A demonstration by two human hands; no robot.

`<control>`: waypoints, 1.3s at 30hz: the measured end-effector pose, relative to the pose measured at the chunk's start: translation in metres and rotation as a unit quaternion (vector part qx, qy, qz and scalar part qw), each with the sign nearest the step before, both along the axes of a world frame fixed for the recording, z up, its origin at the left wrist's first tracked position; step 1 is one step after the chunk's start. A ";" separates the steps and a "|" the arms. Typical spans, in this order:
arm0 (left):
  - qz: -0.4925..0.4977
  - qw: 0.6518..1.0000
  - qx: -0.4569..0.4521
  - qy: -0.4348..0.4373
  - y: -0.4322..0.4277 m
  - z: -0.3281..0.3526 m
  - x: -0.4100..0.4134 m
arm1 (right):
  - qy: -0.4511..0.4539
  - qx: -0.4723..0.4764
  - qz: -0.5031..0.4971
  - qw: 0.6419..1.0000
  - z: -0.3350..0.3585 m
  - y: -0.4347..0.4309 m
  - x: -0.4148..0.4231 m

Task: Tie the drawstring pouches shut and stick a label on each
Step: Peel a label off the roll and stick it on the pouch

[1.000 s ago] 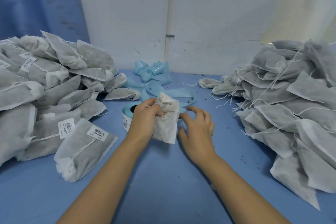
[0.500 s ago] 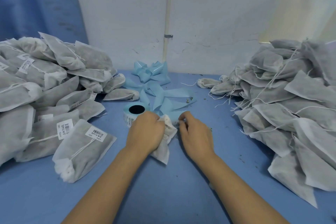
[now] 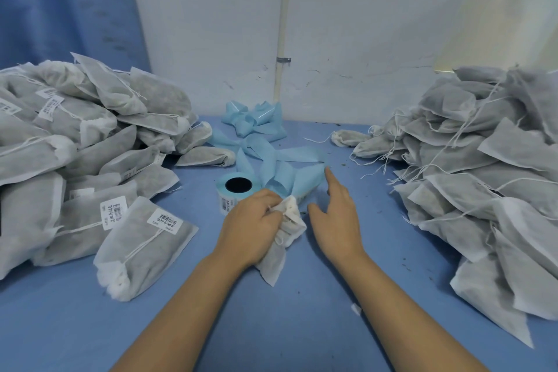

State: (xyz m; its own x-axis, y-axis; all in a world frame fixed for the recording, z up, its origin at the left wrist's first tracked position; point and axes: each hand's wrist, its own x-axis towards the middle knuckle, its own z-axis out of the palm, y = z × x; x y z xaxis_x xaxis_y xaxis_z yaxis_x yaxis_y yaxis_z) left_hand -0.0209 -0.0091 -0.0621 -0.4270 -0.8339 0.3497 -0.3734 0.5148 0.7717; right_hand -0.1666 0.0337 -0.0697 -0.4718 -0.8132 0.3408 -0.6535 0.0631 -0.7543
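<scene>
At the middle of the blue table [image 3: 302,320], the left hand [image 3: 252,228] grips 1 pouch [image 3: 273,264], its fingers curled round the gathered neck so that the fabric bunches and the bottom corner trails onto the tabletop. Just beside it, the right hand [image 3: 336,220] is empty, with fingers straight and spread and the index finger reaching toward the backing strip [image 3: 280,172] that trails from the label roll [image 3: 238,187].

The pouch looks like thin non-woven cloth: light, soft, quick to crumple, and probably loosely filled. The neck seems the best place to hold it, since that keeps the mouth closed. Whether the string is knotted is hidden by the fingers. A label will likely need a flat face, so the body should be smoothed against the table before pressing. The string is fine and could slip from a loose pinch.

To the left sits the labelled pile [image 3: 90,166], and to the right the unlabelled pile [image 3: 483,178], its strings loose.
</scene>
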 end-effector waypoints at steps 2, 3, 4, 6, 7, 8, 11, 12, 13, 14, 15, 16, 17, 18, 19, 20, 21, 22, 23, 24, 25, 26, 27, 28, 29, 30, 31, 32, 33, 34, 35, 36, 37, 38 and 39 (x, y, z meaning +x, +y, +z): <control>-0.026 0.998 0.035 0.046 0.004 0.000 -0.003 | -0.032 -0.041 0.015 0.999 0.001 0.001 0.001; -0.033 0.996 0.050 0.064 0.004 -0.001 -0.004 | -0.053 -0.065 0.019 0.996 0.001 0.002 0.002; -0.038 0.994 0.061 0.082 0.004 -0.002 -0.004 | -0.076 -0.085 0.020 0.993 0.001 0.002 0.002; -0.047 0.989 0.077 0.116 0.005 -0.002 -0.003 | -0.127 -0.102 0.023 0.986 0.002 0.002 0.002; -0.050 0.987 0.080 0.128 0.005 -0.002 -0.003 | -0.162 -0.106 0.029 0.981 0.002 0.002 0.002; -0.052 0.986 0.079 0.137 0.006 -0.002 -0.002 | -0.203 -0.109 0.038 0.972 0.002 0.001 0.003; -0.055 0.985 0.069 0.148 0.007 -0.001 -0.002 | -0.278 -0.089 0.082 0.953 0.002 -0.001 0.003; -0.053 0.984 0.071 0.153 0.007 -0.001 -0.002 | -0.278 -0.081 0.096 0.952 0.001 -0.001 0.003; -0.051 0.984 0.072 0.156 0.007 -0.001 -0.002 | -0.274 -0.077 0.107 0.953 0.001 -0.001 0.003; -0.050 0.984 0.072 0.156 0.007 -0.001 -0.002 | -0.270 -0.075 0.115 0.953 0.002 -0.002 0.003; -0.050 0.984 0.072 0.156 0.007 -0.001 -0.003 | -0.267 -0.075 0.120 0.953 0.002 -0.002 0.003; -0.050 0.984 0.072 0.156 0.006 -0.001 -0.003 | -0.268 -0.076 0.125 0.952 0.002 -0.002 0.003; -0.050 0.983 0.075 0.158 0.006 -0.001 -0.003 | -0.273 -0.077 0.130 0.950 0.001 -0.002 0.002; -0.052 0.982 0.080 0.162 0.006 -0.001 -0.003 | -0.283 -0.077 0.135 0.946 0.001 -0.002 0.001; -0.056 0.980 0.088 0.168 0.005 0.000 -0.003 | -0.299 -0.077 0.142 0.941 0.001 -0.003 0.000; -0.060 0.978 0.097 0.174 0.005 0.000 -0.002 | -0.317 -0.076 0.150 0.934 0.001 -0.003 -0.001; -0.062 0.976 0.107 0.179 0.005 0.001 -0.002 | -0.332 -0.074 0.158 0.927 0.001 -0.003 -0.002; -0.064 0.974 0.114 0.185 0.005 0.002 -0.002 | -0.341 -0.072 0.169 0.922 0.000 -0.003 -0.003; -0.065 0.972 0.120 0.189 0.004 0.002 -0.001 | -0.339 -0.069 0.179 0.921 0.000 -0.003 -0.004; -0.064 0.971 0.124 0.192 0.004 0.002 -0.001 | -0.328 -0.066 0.186 0.924 0.000 -0.003 -0.005; -0.063 0.971 0.126 0.193 0.004 0.002 -0.001 | -0.315 -0.065 0.185 0.929 -0.001 -0.003 -0.005; -0.059 0.972 0.125 0.191 0.004 0.002 -0.001 | -0.307 -0.069 0.177 0.933 -0.002 -0.003 -0.004; -0.052 0.973 0.121 0.188 0.004 0.001 -0.001 | -0.304 -0.077 0.165 0.935 -0.003 -0.003 -0.004; -0.041 0.975 0.115 0.186 0.003 0.000 -0.001 | -0.306 -0.086 0.153 0.936 -0.003 -0.003 -0.004; -0.027 0.976 0.110 0.186 0.003 0.000 -0.001 | -0.310 -0.093 0.144 0.935 -0.003 -0.003 -0.004; -0.013 0.976 0.108 0.189 0.002 -0.001 -0.001 | -0.314 -0.099 0.137 0.934 -0.002 -0.003 -0.004; -0.002 0.975 0.109 0.194 0.002 -0.001 -0.001 | -0.322 -0.104 0.131 0.932 -0.001 -0.003 -0.005; 0.005 0.974 0.110 0.197 0.001 -0.001 -0.001 | -0.334 -0.110 0.127 0.927 0.000 -0.002 -0.005; 0.008 0.974 0.112 0.196 0.001 -0.001 -0.001 | -0.346 -0.115 0.127 0.923 0.000 -0.002 -0.006; 0.010 0.975 0.112 0.192 0.001 -0.001 -0.001 | -0.354 -0.117 0.129 0.919 0.001 -0.001 -0.007; 0.010 0.976 0.111 0.187 0.001 -0.002 -0.001 | -0.360 -0.117 0.132 0.916 0.002 -0.001 -0.007; 0.009 0.977 0.111 0.183 0.001 -0.002 -0.001 | -0.368 -0.118 0.134 0.912 0.003 0.000 -0.007; 0.009 0.977 0.111 0.180 0.001 -0.002 -0.001 | -0.376 -0.119 0.133 0.909 0.003 0.000 -0.007; 0.009 0.977 0.113 0.179 0.001 -0.002 -0.001 | -0.385 -0.120 0.130 0.906 0.004 0.000 -0.007; 0.010 0.977 0.115 0.180 0.001 -0.002 -0.001 | -0.394 -0.122 0.127 0.902 0.004 0.000 -0.007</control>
State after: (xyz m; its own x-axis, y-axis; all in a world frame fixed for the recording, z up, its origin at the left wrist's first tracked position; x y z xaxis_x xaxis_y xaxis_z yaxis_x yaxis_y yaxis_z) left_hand -0.0222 -0.0085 -0.0639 -0.2942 -0.9147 0.2771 -0.0640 0.3081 0.9492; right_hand -0.1741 0.0338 -0.0656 -0.4548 -0.8755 0.1634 0.1219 -0.2429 -0.9624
